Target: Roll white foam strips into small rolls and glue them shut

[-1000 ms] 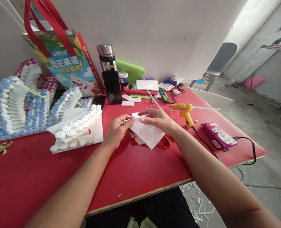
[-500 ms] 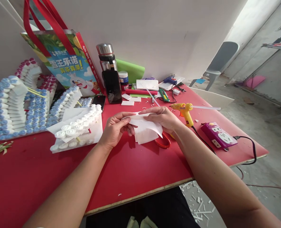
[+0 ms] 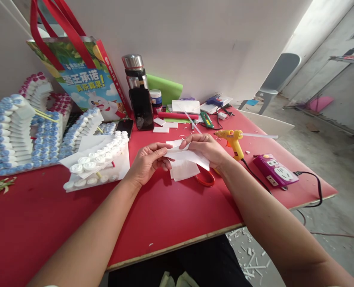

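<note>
The white sheet [image 3: 197, 156] is between our two hands, above the red table [image 3: 171, 223], midway from the surface's near edge to its far edge. Our left hand [image 3: 148, 159] pinches the sheet's left end between thumb and fingers; our right hand [image 3: 205, 149] grips its upper side, index finger bent over it. We cannot tell how hard either presses.

We judge it thin, light and limp, easy to crease or tear, so a light hold at the edges should suit it best.

A second white piece [image 3: 184, 171] shows below it, toward the near edge. Compared with one second ago, the sheet's hanging corner is lifted, uncovering more of that piece and of the red handle [image 3: 206, 184] beside it.

Farther out, a yellow glue gun [image 3: 233, 142] and a purple socket box [image 3: 275, 171] stand toward the surface's right edge. Left of our hands is a model with white rolled flowers [image 3: 97, 161]; a black phone [image 3: 141, 109] leans on a steel flask [image 3: 133, 65] by the far edge.
</note>
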{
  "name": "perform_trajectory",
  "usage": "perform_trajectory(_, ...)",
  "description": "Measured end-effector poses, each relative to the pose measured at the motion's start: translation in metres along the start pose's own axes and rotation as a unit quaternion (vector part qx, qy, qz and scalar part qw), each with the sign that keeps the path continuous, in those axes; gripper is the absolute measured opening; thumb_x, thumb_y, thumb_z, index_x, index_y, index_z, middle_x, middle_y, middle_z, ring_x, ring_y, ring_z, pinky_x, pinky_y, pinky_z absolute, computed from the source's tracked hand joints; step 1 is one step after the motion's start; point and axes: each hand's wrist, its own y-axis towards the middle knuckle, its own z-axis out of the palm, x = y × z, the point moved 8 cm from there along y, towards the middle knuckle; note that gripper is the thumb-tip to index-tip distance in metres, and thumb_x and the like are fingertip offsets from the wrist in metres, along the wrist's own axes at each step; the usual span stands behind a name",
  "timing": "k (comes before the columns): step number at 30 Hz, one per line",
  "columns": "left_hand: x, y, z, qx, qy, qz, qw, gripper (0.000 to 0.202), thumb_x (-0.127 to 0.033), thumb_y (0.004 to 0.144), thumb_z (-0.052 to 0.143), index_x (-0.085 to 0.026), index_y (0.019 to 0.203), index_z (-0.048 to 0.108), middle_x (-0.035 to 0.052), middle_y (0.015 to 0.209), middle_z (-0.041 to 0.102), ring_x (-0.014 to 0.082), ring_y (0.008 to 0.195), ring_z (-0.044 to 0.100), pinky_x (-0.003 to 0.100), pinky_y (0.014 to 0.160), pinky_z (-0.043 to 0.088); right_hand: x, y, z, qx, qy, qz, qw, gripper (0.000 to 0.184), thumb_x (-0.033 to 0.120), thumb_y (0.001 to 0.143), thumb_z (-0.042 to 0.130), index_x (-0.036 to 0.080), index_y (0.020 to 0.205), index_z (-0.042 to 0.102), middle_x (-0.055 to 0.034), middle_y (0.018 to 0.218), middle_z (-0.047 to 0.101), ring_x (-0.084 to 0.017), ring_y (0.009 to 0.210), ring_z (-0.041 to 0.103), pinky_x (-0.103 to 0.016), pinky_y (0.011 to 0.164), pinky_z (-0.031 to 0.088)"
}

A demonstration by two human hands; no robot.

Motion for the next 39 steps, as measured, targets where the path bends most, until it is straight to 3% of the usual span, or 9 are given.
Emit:
perform_trajectory(7,0.004,0.001,-0.005,-0.003,0.009,-0.005,1.000,0.023,-0.024,0.080,0.073,-0.012,0.099,0.074,0.0054,0.063,0.072,0.0157,0.054,0.068,0.023,0.054,0.051,0.005,-0.001,-0.001,0.043,-0.084,-0.018,0.995,0.016,0.019,0.072,0.064,0.015,0.080,0.077,-0.0015,0.067,0.067,-0.010,0.050,0.053,-0.022,0.045,0.039)
perform_trajectory(11,-0.003,0.000,-0.007,-0.021,0.041,0.040,0.998,0.019,-0.024,0.081,0.071,-0.013,0.096,0.073,0.0044,0.063,0.071,0.0171,0.055,0.068,0.024,0.054,0.052,0.009,-0.004,-0.005,0.054,-0.125,-0.013,0.991,0.033,0.037,0.084,0.067,0.023,0.112,0.074,-0.0047,0.095,0.075,-0.016,0.072,0.065,-0.023,0.058,0.049)
perform_trajectory(13,-0.006,-0.001,-0.003,-0.009,0.062,0.060,0.996,0.020,-0.026,0.083,0.070,-0.013,0.098,0.073,0.0035,0.063,0.070,0.0175,0.056,0.069,0.026,0.055,0.053,0.006,-0.004,-0.007,0.047,-0.136,0.009,0.990,0.043,0.047,0.084,0.070,0.024,0.120,0.071,-0.0064,0.100,0.075,-0.018,0.078,0.068,-0.025,0.061,0.051)
perform_trajectory(18,-0.008,-0.005,0.007,0.028,0.096,0.076,0.992,0.024,-0.029,0.086,0.069,-0.014,0.105,0.072,0.0028,0.067,0.069,0.0182,0.059,0.069,0.029,0.058,0.056,-0.007,-0.003,0.003,0.093,-0.205,0.041,0.973,0.036,0.043,0.079,0.075,0.015,0.103,0.077,-0.0066,0.086,0.075,-0.016,0.068,0.065,-0.024,0.056,0.048)
perform_trajectory(25,-0.004,-0.002,0.003,0.027,0.089,0.040,0.995,0.030,-0.035,0.087,0.069,-0.011,0.106,0.071,0.0035,0.066,0.069,0.0178,0.057,0.068,0.028,0.055,0.054,-0.007,-0.001,0.000,0.076,-0.229,0.026,0.970,0.026,0.035,0.081,0.070,0.014,0.093,0.078,-0.0025,0.072,0.070,-0.010,0.055,0.057,-0.021,0.048,0.041)
perform_trajectory(31,0.002,-0.001,0.004,0.022,0.080,0.006,0.997,0.034,-0.032,0.082,0.074,-0.011,0.108,0.072,0.0099,0.077,0.076,0.0184,0.058,0.070,0.028,0.056,0.054,0.001,0.000,0.000,0.051,-0.221,-0.015,0.974,0.025,0.026,0.078,0.070,0.014,0.097,0.079,-0.0024,0.076,0.070,-0.012,0.063,0.060,-0.022,0.055,0.046)
perform_trajectory(35,0.002,0.002,-0.008,-0.020,0.023,0.017,0.999,0.031,-0.027,0.081,0.075,-0.012,0.107,0.075,0.0097,0.076,0.077,0.0154,0.058,0.069,0.025,0.057,0.053,0.005,0.001,-0.003,0.021,-0.163,-0.045,0.985,0.029,0.026,0.074,0.074,0.016,0.100,0.080,-0.0032,0.083,0.073,-0.014,0.068,0.062,-0.024,0.059,0.048)
perform_trajectory(39,0.003,0.004,-0.014,-0.029,-0.038,0.019,0.999,0.026,-0.021,0.078,0.073,-0.013,0.102,0.078,0.0094,0.081,0.077,0.0131,0.064,0.068,0.024,0.065,0.054,0.012,0.001,-0.001,0.019,-0.175,-0.087,0.980,0.024,0.027,0.072,0.075,0.018,0.093,0.082,-0.0054,0.087,0.076,-0.015,0.072,0.062,-0.026,0.063,0.047)
